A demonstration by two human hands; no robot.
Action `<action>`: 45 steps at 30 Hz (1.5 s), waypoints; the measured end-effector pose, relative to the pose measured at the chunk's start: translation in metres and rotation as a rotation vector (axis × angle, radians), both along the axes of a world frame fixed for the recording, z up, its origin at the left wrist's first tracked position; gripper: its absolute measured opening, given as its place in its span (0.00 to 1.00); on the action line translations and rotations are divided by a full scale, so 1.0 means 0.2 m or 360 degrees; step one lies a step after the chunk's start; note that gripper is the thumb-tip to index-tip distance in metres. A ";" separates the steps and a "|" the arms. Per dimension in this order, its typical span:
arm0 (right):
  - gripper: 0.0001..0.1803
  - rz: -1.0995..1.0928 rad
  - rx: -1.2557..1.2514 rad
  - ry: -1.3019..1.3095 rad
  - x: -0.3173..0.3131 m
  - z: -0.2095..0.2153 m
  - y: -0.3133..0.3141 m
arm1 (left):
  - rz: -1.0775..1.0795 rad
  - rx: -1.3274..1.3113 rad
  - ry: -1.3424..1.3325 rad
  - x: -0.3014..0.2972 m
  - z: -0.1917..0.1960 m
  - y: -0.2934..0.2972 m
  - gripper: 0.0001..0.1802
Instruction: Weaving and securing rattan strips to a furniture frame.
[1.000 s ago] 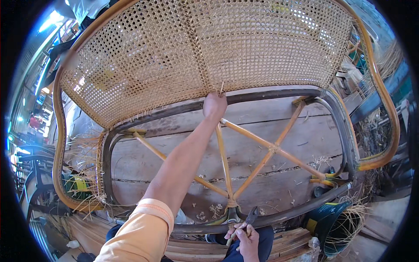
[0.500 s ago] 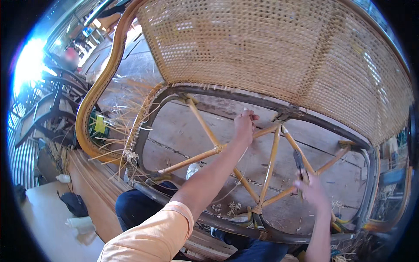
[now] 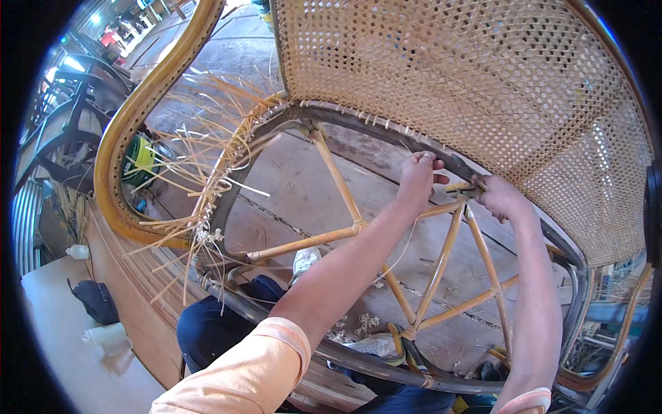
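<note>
The bench back (image 3: 441,76) is tan, woven, full of holes; the left hand (image 3: 419,174) pinches a strand (image 3: 412,238); whether the right hand (image 3: 505,198) grips, I cannot tell.

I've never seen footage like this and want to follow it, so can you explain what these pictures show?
There's no machine here, just a person's two bare hands: the left hand and the right hand. Every picture comes from one wide camera worn on the person's head and looking down, which is why straight edges look bent. The big woven panel is cane, and it meets a dark frame. Loose cane ends stick out at the left. Below, pale scraps lie on the plank floor. Both hands are at the frame's upper side, but what either one grips is too hidden to tell.
</note>
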State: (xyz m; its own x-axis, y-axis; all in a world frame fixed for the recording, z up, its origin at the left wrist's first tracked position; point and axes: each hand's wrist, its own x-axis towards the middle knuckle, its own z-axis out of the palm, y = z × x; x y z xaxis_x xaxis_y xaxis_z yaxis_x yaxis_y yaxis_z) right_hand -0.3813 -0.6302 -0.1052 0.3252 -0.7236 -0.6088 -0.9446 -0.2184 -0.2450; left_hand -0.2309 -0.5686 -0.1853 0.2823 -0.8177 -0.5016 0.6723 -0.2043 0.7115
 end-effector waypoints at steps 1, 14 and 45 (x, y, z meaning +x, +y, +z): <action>0.17 0.0057 -0.0066 -0.0044 -0.01 0.00 0.00 | 0.0018 -0.0040 0.0009 0.01 0.01 0.00 0.07; 0.09 0.0148 -0.0008 -0.0072 0.27 0.05 0.04 | 0.0091 -0.0042 0.0010 0.20 0.03 0.00 0.11; 0.12 -0.0122 -0.0424 -0.0292 0.30 -0.36 0.66 | 0.0099 0.0180 0.0446 0.20 -0.11 0.19 0.16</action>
State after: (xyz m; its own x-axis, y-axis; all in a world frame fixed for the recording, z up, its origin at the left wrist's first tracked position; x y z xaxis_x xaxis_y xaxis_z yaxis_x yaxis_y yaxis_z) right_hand -0.3216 -0.4980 -0.1779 0.3505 -0.8762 -0.3308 -0.9061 -0.2278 -0.3565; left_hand -0.1909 -0.5304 -0.2078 0.1678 -0.7377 -0.6539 0.8527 -0.2243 0.4718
